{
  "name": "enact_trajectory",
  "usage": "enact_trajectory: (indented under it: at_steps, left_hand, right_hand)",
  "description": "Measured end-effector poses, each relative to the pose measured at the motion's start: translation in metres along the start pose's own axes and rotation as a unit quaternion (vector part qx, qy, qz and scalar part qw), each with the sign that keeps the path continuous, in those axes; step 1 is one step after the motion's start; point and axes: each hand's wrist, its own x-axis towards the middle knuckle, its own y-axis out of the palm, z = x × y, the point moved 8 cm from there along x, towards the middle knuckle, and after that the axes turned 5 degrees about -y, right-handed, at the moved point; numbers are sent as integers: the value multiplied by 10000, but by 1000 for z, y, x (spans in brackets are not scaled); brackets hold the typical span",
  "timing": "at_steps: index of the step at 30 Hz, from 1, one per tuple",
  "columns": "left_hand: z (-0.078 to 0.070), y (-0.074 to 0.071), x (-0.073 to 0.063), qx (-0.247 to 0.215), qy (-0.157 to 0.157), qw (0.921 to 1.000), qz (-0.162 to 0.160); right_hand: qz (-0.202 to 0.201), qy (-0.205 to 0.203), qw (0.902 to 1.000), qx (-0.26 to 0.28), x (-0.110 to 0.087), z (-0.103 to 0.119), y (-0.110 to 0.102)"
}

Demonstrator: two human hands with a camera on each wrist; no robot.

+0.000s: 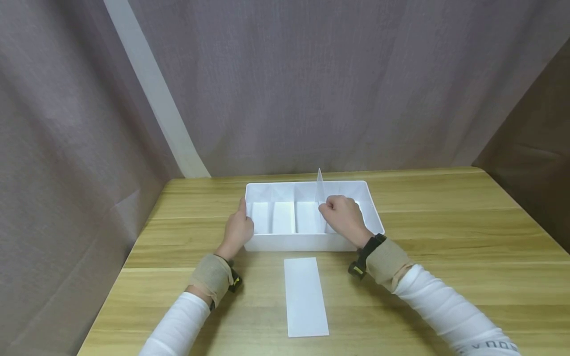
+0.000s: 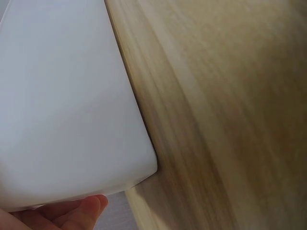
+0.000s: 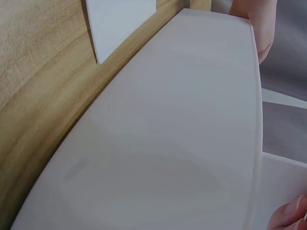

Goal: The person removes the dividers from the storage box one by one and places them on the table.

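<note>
A long white box (image 1: 294, 242) with an open top stands on the wooden table, split crosswise by thin white dividers. At its left end my left hand (image 1: 238, 227) holds the wall near the front corner; the left wrist view shows curled fingertips (image 2: 91, 208) against that end. Over the box's right half, my right hand (image 1: 345, 217) pinches a thin white divider panel (image 1: 319, 184). This panel stands upright across the box, its top rising above the back rim. Its lower edge is partly hidden by the hand and the front wall. The right wrist view shows fingertips (image 3: 290, 211) on the panel.
A loose white rectangular panel (image 1: 306, 296) lies flat on the table (image 1: 445, 222) in front of the box. Behind the table hangs a grey-purple curtain (image 1: 311, 89) with a pale strip (image 1: 156, 89) at the left.
</note>
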Motion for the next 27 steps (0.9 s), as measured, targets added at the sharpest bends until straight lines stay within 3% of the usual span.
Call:
enact_trajectory:
  at_steps: [27]
  left_hand:
    - [-2,0,-1,-50,1,10000,51]
  right_hand:
    - [-50,-115,9998,-139,0,6,-10]
